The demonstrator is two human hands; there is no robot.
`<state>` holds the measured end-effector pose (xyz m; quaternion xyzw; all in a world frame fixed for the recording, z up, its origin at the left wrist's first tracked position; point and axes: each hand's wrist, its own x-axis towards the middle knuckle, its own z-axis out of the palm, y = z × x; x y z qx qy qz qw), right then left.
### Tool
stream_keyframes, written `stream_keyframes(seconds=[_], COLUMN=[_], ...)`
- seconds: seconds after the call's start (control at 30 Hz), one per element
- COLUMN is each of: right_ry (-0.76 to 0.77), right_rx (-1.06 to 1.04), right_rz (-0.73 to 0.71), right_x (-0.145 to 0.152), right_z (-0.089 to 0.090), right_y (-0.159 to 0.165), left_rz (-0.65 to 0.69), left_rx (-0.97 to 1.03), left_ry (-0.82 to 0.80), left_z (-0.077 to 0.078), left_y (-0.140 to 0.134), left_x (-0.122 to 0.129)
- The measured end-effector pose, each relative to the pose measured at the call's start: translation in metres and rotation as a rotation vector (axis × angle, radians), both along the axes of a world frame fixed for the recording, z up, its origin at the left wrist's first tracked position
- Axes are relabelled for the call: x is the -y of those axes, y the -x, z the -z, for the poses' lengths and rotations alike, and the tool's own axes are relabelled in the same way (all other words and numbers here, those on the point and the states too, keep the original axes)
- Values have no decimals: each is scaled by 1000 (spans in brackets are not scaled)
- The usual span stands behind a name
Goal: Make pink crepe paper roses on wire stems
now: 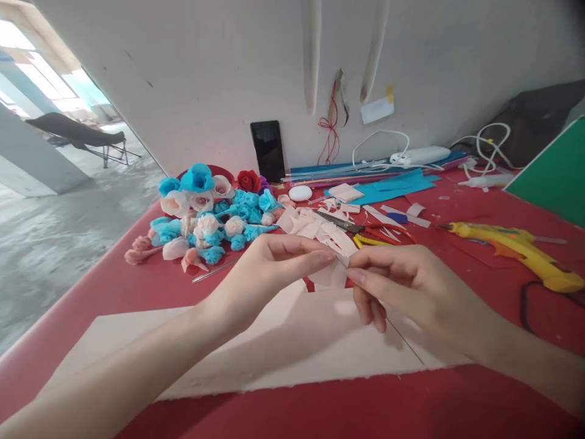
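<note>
My left hand point(274, 262) and my right hand point(411, 283) meet at the fingertips in the middle of the view. A thin metal rod point(404, 341) passes through my right hand's pinch and slants down toward the lower right. Its upper end reaches my left fingertips, which are pinched on a small pale pink paper piece point(342, 259). Just below the fingers is another pale pink paper piece point(329, 277); whether it is held cannot be told. Beneath both hands lies a large pale pink paper sheet point(219, 360).
Blue, pink and red paper flowers point(210, 228) crowd the back left. Behind my hands are scissors point(340, 221) among paper scraps point(306, 224). A yellow glue gun point(521, 244) lies right. A phone point(267, 149) leans on the wall beyond a white case point(300, 193); a power strip point(420, 156) is farther right.
</note>
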<state>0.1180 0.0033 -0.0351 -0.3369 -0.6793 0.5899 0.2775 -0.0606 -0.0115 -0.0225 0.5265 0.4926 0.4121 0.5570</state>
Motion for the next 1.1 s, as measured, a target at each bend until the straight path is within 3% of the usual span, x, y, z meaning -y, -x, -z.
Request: stream_keyframes(seconds=[1.1], right_ry=[-31], right_rx=[41], right_rz=[17], right_x=[3], right_z=[2], right_y=[-2], left_rz=[-28], left_rx=[124], left_ry=[-6], left_z=[3], left_y=[-3], left_x=[-1])
